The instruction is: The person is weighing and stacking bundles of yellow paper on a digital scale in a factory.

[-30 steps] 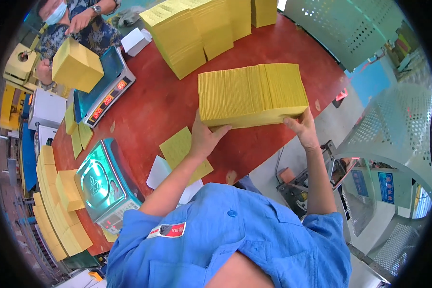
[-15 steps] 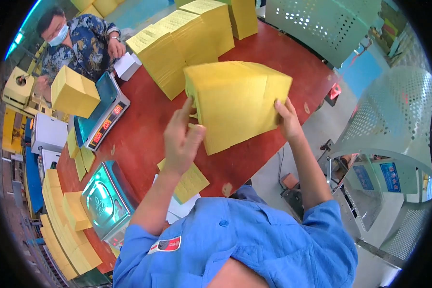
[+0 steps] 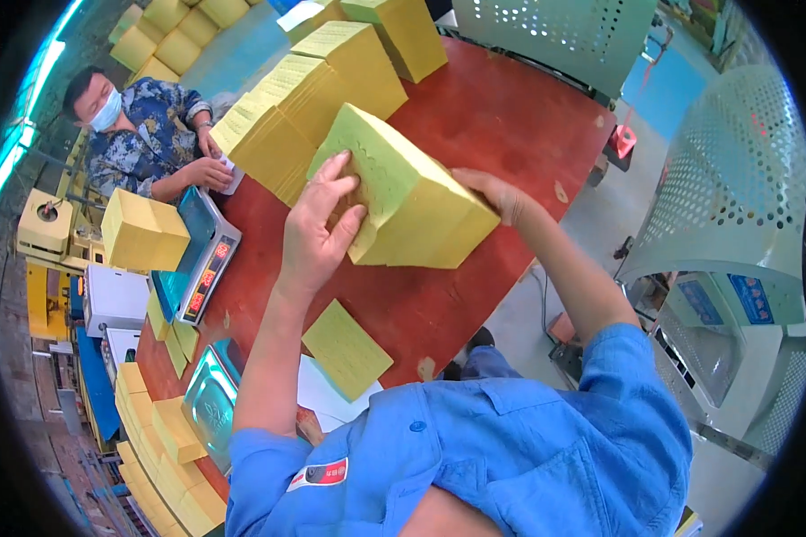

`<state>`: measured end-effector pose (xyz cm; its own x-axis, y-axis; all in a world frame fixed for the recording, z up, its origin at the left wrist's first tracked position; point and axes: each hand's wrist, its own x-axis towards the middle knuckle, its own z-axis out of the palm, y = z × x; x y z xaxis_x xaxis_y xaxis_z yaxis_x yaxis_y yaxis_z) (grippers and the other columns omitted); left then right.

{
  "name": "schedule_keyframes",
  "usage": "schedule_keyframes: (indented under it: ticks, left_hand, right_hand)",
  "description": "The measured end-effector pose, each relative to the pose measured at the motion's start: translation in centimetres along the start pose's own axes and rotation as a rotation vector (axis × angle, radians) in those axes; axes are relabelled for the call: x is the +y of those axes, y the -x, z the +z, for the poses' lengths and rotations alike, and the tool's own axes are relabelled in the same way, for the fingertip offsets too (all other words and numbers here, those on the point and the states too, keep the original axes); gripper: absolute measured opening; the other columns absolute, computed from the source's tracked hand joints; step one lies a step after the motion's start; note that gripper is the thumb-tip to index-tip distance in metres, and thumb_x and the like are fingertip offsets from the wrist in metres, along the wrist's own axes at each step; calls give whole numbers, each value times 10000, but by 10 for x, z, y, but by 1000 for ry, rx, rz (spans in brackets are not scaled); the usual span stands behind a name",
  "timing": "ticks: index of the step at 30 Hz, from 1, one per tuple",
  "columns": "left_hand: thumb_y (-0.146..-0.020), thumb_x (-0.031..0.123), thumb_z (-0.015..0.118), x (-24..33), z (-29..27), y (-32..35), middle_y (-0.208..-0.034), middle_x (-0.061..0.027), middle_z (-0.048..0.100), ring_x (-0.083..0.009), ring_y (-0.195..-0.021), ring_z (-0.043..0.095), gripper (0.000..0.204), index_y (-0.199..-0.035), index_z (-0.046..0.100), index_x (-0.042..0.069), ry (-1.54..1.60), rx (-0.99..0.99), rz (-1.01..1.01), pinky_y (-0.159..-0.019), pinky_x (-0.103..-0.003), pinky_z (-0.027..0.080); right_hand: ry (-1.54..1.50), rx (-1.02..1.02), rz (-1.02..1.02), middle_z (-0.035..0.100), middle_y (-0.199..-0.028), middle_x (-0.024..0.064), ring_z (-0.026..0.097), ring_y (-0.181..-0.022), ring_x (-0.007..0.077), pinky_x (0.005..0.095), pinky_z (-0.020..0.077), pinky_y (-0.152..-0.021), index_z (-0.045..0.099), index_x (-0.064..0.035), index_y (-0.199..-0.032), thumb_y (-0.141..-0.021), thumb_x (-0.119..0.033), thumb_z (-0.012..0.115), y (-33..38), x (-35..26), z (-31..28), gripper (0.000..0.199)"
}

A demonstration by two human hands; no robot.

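Hands (image 3: 318, 224) hold a tilted yellow paper stack (image 3: 425, 215)

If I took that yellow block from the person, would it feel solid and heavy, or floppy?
The yellow block is probably fairly stiff, given its straight-edged, boxy shape. It may be rather heavy: it is thick, with the left hand spread against one end and the right hand holding near the other.

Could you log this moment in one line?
left hand: on greenish face of yellow stack | right hand: at opposite end | red table: beneath stack
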<state>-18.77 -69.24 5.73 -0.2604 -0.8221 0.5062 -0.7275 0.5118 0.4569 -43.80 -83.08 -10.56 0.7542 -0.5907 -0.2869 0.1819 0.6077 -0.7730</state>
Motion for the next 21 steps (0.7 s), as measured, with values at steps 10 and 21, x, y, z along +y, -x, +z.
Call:
schedule_keyframes:
  ticks: [10,21]
  left_hand:
    - [-733,444,776,15,14,-63,-1444,-201,438,-385,-1334,404,790,-1350,504,32,-298,-307,186,-1105,-458,330]
    - [-556,230,894,-17,51,-62,-1453,-132,378,-341,-1356,368,1005,-1417,386,129,-389,-167,357,-1105,-584,279]
  right_hand:
    - [428,757,-398,686,-1004,87,618,-825,157,321,501,-761,637,-18,-1145,-940,-253,567,42,2,-29,319]
    - [1485,537,-605,670,-890,128,663,-722,284,385,551,-631,623,-91,-1178,-787,-153,694,72,84,76,402]
